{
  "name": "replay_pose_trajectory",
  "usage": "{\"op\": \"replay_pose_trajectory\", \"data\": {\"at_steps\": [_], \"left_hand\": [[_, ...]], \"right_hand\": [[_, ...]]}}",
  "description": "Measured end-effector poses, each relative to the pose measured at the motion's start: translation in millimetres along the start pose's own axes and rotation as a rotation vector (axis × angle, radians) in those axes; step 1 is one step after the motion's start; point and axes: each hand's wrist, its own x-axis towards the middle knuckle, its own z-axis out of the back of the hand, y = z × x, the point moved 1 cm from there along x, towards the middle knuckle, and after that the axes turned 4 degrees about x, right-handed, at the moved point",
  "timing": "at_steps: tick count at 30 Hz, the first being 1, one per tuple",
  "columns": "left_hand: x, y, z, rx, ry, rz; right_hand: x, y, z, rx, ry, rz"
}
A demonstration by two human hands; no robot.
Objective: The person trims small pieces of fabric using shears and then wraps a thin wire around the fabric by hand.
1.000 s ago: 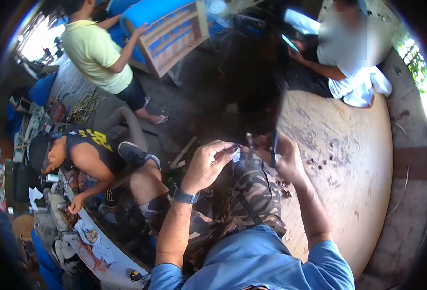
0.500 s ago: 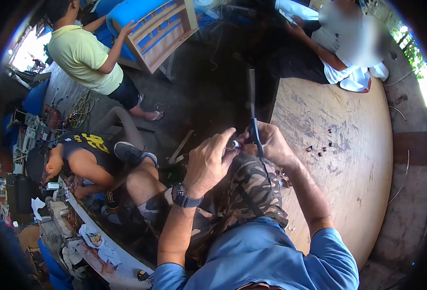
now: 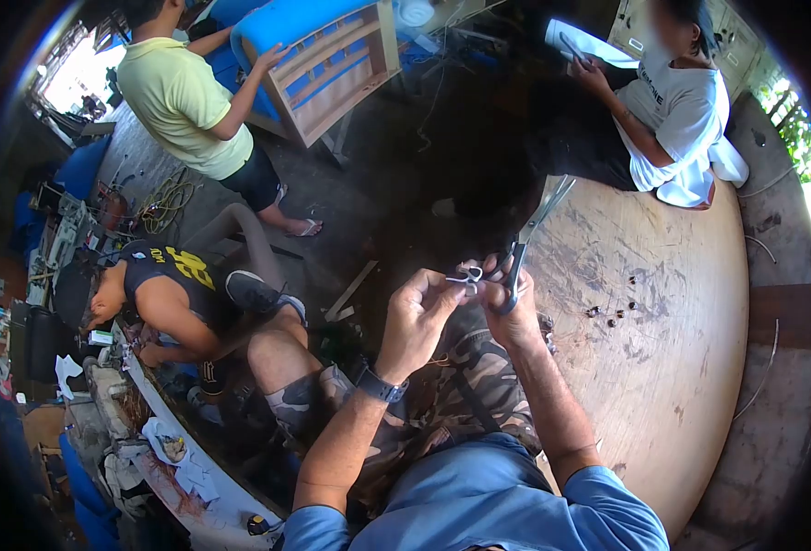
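Observation:
Between my fingertips is a small looped white strip (image 3: 468, 277), perhaps cord or plastic; its exact kind is too small to tell. My left hand (image 3: 416, 321) pinches it between thumb and fingers. Scissors (image 3: 540, 219) with dark handles rest in my right hand (image 3: 514, 317), their blades pointing up and to the right, a little apart. The thumb and fingertips of that hand also meet the white strip. Both hands are held above my camouflage-clad lap, left of the wooden tabletop.
The curved wooden tabletop (image 3: 653, 367) bears several small dark pieces (image 3: 612, 312). A person in white sits at its far end. Another, in yellow, holds a blue-padded wooden frame (image 3: 332, 73). A third bends over at left, near a cluttered bench with a tape measure (image 3: 257, 524).
The scissors have tilted to the right and come lower, and their blades now show apart. My left hand has moved right and the white loop shows more. The camera view has shifted slightly.

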Motion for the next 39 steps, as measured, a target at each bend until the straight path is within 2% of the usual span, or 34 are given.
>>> {"op": "replay_pose_trajectory", "data": {"at_steps": [1,5,8,13,14,17,20,21,22,24,26,27,28,30,32,33,34,37,38,39], "left_hand": [[1.1,0.0,0.6,-0.043,-0.023,0.011],[2.6,-2.4,6.9,0.109,-0.008,0.004],[4.2,-1.0,13.5,0.19,-0.041,-0.02],[2.0,6.8,12.1,0.313,-0.144,-0.11],[1.9,6.3,11.0,0.326,-0.169,-0.15],[-0.8,-13.8,9.0,0.393,-0.099,-0.083],[3.3,-13.4,15.6,0.449,-0.074,-0.178],[3.9,-10.6,17.2,0.384,-0.069,-0.127],[5.8,-8.7,14.7,0.302,-0.1,-0.176],[6.6,-11.3,5.1,-0.084,-0.189,-0.086],[9.8,-1.3,15.7,-0.585,-0.182,-0.096],[8.9,-6.2,21.2,-0.743,-0.24,0.016],[12.0,-9.5,20.6,-0.882,-0.315,0.024],[15.1,0.9,39.9,-1.038,-0.137,-0.032],[12.5,-0.4,33.2,-0.741,-0.337,0.08],[13.9,-14.7,24.4,-0.39,-0.402,0.093],[12.5,-14.0,20.2,-0.131,-0.379,-0.088],[6.3,-21.7,19.2,0.477,-0.191,-0.347],[8.3,-12.7,17.3,0.469,-0.194,-0.391],[5.6,-22.0,19.1,0.405,-0.073,-0.242]], "right_hand": [[0.2,-2.3,1.3,-0.031,-0.001,0.0],[2.3,-2.2,8.9,-0.333,0.103,0.02],[3.1,8.4,-7.1,-0.567,0.119,0.146],[-2.3,24.6,-30.4,-0.851,0.15,0.193],[-2.6,23.1,-28.2,-0.844,0.14,0.182],[2.6,17.5,-20.3,-0.823,0.103,0.215],[10.3,16.2,-14.8,-0.53,0.026,0.262],[10.6,23.6,-19.2,-0.53,-0.052,0.182],[10.3,21.1,-16.3,-0.494,-0.041,0.158],[11.1,12.2,-13.1,-0.42,-0.012,0.11],[10.2,8.3,-16.1,-0.435,-0.057,0.108],[10.0,7.0,-16.7,-0.434,-0.075,0.114],[9.8,5.6,-17.7,-0.431,-0.094,0.121],[7.7,4.7,-22.8,-0.421,-0.088,0.114],[3.5,2.9,-30.5,-0.422,-0.071,0.108],[2.6,2.4,-33.6,-0.433,-0.043,0.148],[3.1,2.4,-36.4,-0.443,-0.012,0.191],[3.7,11.6,-45.2,-0.481,0.023,0.242],[2.4,16.9,-46.0,-0.497,0.021,0.244],[2.6,21.6,-45.4,-0.548,0.046,0.243]]}}
